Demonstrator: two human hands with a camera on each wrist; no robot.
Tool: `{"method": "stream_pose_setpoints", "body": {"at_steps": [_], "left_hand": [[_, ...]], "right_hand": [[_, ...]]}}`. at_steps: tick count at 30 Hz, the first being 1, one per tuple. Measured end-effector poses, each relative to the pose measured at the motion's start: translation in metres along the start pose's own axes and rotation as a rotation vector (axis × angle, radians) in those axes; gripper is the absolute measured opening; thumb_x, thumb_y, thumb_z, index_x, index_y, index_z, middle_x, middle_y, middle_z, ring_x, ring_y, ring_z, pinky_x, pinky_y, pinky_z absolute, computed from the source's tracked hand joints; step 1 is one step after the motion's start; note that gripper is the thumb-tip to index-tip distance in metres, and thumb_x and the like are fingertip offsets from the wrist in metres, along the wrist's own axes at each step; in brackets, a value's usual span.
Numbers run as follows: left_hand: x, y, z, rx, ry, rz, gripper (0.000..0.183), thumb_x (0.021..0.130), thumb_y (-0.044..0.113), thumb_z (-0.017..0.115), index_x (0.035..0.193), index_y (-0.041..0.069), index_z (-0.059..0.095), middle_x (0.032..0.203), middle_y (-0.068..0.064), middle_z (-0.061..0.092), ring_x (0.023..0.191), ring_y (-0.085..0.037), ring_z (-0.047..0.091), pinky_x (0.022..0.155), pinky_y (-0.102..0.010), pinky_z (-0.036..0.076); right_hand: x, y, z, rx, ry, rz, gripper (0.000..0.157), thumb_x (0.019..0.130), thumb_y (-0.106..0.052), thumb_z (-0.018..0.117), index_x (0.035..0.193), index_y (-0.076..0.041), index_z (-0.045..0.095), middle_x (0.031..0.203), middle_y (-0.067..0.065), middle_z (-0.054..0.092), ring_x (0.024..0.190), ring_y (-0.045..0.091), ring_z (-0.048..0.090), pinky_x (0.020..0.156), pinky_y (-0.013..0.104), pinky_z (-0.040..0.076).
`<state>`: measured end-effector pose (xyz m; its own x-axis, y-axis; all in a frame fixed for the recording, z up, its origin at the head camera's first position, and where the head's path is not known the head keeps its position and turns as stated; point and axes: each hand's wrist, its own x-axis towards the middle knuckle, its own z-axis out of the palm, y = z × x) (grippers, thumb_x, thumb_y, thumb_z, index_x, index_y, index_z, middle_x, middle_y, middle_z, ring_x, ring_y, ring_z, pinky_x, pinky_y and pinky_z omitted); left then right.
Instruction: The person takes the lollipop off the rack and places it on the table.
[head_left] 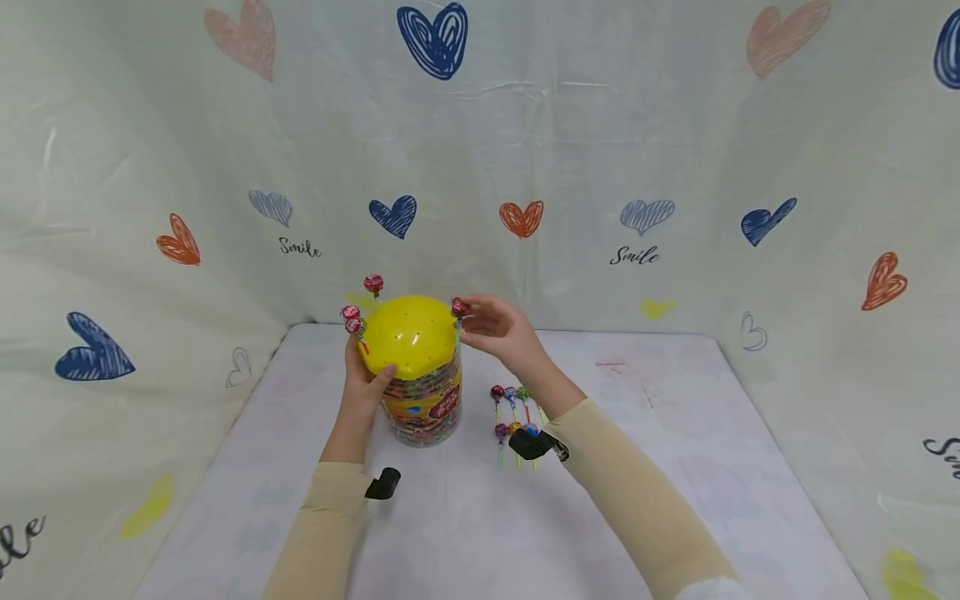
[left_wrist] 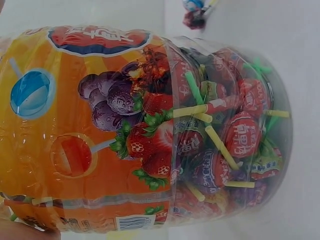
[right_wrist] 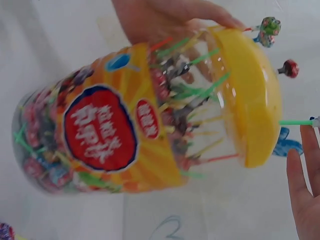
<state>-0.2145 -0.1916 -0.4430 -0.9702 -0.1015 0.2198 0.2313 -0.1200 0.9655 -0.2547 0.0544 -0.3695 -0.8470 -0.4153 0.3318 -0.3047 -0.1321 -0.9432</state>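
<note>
A clear jar of lollipops (head_left: 423, 417) with an orange label stands on the table under a yellow domed lid (head_left: 408, 329) dotted with small holes. My left hand (head_left: 360, 392) holds the jar's left side near the top, thumb at the lid's edge. On the lid's right side, my right hand (head_left: 498, 332) pinches a lollipop (head_left: 460, 308). Its green stick (right_wrist: 295, 122) meets the lid's surface in the right wrist view. Other lollipops (head_left: 373, 284) stick out of the lid's left and far sides. Colourful wrapped candies (left_wrist: 245, 135) fill the jar in the left wrist view.
Several loose lollipops (head_left: 501, 431) lie in two rows on the white table (head_left: 637, 500), right of the jar and partly behind my right sleeve (head_left: 630, 492). A curtain (head_left: 480, 142) printed with hearts surrounds the table at the back and sides.
</note>
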Motion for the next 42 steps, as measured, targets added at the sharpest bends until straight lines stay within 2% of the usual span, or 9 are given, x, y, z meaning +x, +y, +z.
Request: {"method": "stream_pose_setpoints", "body": {"at_steps": [8,21,27,33,35,39,41,42], "left_hand": [[0.001,0.000,0.001,-0.012,0.001,0.015,0.075,0.097,0.015,0.060,0.153,0.023,0.010,0.155,-0.001,0.025,0.142,-0.016,0.021,0.119,-0.037,0.010],[0.000,0.001,0.001,0.019,0.018,-0.017,0.080,0.096,0.025,0.063,0.154,0.026,0.008,0.157,0.000,0.022,0.143,-0.018,0.018,0.119,-0.040,0.007],[-0.001,0.001,0.001,0.024,0.026,-0.010,0.080,0.096,0.024,0.063,0.154,0.024,0.008,0.157,-0.002,0.023,0.143,-0.020,0.018,0.119,-0.042,0.006],[-0.001,-0.001,0.002,0.025,0.015,0.006,0.080,0.096,0.026,0.063,0.154,0.024,0.009,0.156,-0.004,0.025,0.142,-0.021,0.019,0.118,-0.043,0.005],[-0.001,-0.001,0.002,0.024,0.012,0.008,0.078,0.096,0.024,0.062,0.153,0.024,0.009,0.155,-0.003,0.026,0.142,-0.019,0.019,0.119,-0.042,0.005],[-0.001,-0.002,0.003,0.013,0.005,0.021,0.075,0.097,0.020,0.061,0.153,0.024,0.011,0.152,-0.001,0.029,0.139,-0.016,0.023,0.119,-0.039,0.007],[-0.001,-0.002,0.003,0.001,0.001,0.037,0.075,0.097,0.020,0.061,0.152,0.024,0.012,0.151,-0.001,0.030,0.138,-0.017,0.025,0.118,-0.039,0.008],[0.000,-0.003,0.002,-0.005,-0.004,0.048,0.075,0.097,0.019,0.061,0.152,0.023,0.012,0.150,-0.001,0.031,0.138,-0.017,0.025,0.118,-0.039,0.009]], "right_hand": [[-0.025,0.023,-0.022,-0.007,0.050,0.036,0.044,0.088,0.003,0.069,0.130,-0.003,0.056,0.120,0.013,0.062,0.105,0.029,0.061,0.088,0.037,0.054],[-0.065,0.069,-0.057,-0.046,0.129,0.214,0.043,0.088,0.004,0.068,0.127,-0.002,0.053,0.120,0.017,0.061,0.103,0.028,0.061,0.083,0.032,0.055],[-0.082,0.088,-0.071,-0.085,0.160,0.293,0.043,0.088,0.001,0.069,0.128,-0.004,0.053,0.120,0.017,0.061,0.103,0.029,0.062,0.082,0.038,0.055],[-0.098,0.103,-0.082,-0.110,0.200,0.365,0.044,0.085,-0.002,0.073,0.125,-0.005,0.054,0.120,0.020,0.060,0.098,0.022,0.063,0.084,0.033,0.054],[-0.102,0.102,-0.084,-0.114,0.207,0.394,0.043,0.086,-0.003,0.073,0.125,-0.005,0.054,0.121,0.022,0.060,0.099,0.022,0.064,0.087,0.038,0.053],[-0.110,0.110,-0.089,-0.117,0.217,0.438,0.042,0.087,-0.003,0.072,0.125,-0.003,0.054,0.119,0.019,0.061,0.098,0.023,0.064,0.089,0.044,0.052],[-0.113,0.114,-0.092,-0.115,0.217,0.458,0.041,0.087,-0.001,0.071,0.125,-0.002,0.054,0.119,0.018,0.061,0.097,0.024,0.065,0.089,0.044,0.052],[-0.114,0.120,-0.094,-0.115,0.221,0.464,0.041,0.086,0.000,0.071,0.124,-0.003,0.055,0.118,0.015,0.062,0.095,0.023,0.065,0.087,0.041,0.053]]}}
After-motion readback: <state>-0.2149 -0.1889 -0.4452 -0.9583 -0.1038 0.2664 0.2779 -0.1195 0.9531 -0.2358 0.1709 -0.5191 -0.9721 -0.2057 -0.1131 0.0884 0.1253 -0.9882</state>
